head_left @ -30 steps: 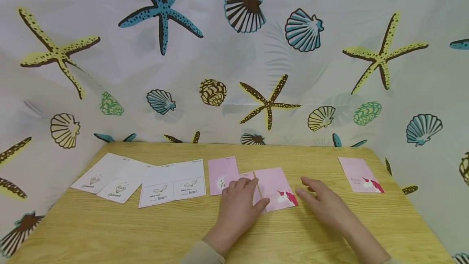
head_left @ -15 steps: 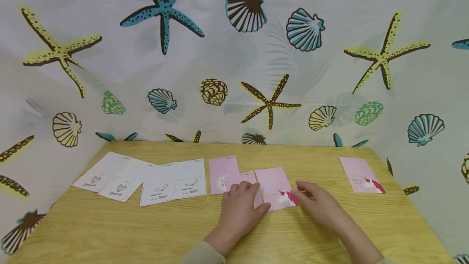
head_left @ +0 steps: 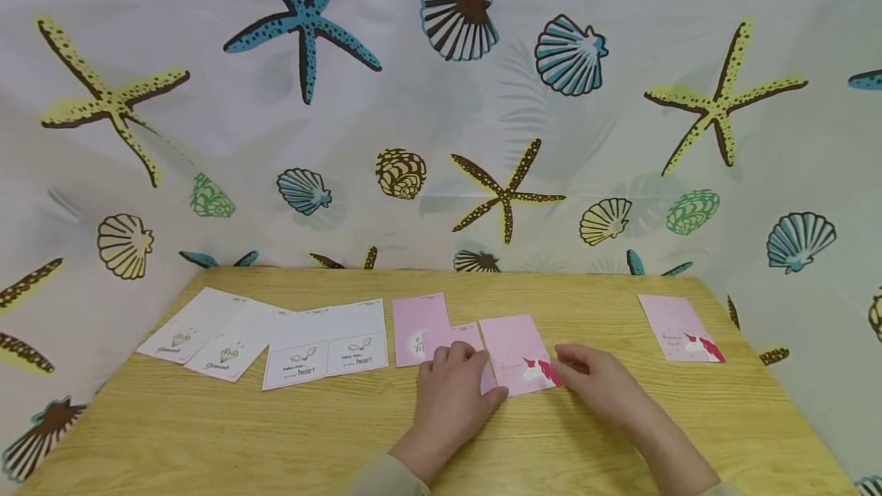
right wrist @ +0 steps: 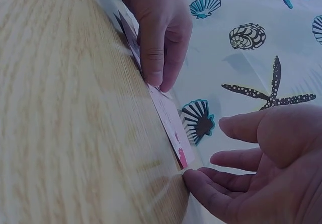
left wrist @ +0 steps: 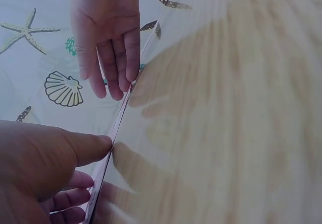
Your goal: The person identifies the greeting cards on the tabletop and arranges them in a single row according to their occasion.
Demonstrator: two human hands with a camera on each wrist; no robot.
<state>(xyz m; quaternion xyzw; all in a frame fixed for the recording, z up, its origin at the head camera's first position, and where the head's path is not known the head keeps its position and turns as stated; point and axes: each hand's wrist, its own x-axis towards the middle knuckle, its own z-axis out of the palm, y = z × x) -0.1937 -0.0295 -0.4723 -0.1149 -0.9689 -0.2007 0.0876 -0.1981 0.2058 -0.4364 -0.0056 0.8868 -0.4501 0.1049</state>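
Observation:
In the head view, my left hand (head_left: 455,396) rests over a pink card (head_left: 465,334), hiding much of it. Its thumb touches the lower left edge of a pink unicorn card (head_left: 513,339) just to the right. My right hand (head_left: 606,385) has its fingertips at that unicorn card's lower right corner, fingers loosely bent and not pinching it. In the left wrist view, the thumb (left wrist: 95,146) lies along the cards' edge. Left of the covered card lies another pink card (head_left: 413,312); whether the two overlap is hard to tell.
A separate pink unicorn card (head_left: 675,316) lies at the far right of the wooden table (head_left: 276,442). To the left, two white winged-heart cards (head_left: 292,331) sit side by side, beside two overlapping white diamond cards (head_left: 200,312). A shell-print cloth (head_left: 413,113) hangs behind.
My right hand has moved slightly left and down to the unicorn card's right edge. The gap between that card and the covered one has narrowed. My left hand stays nearly in place.

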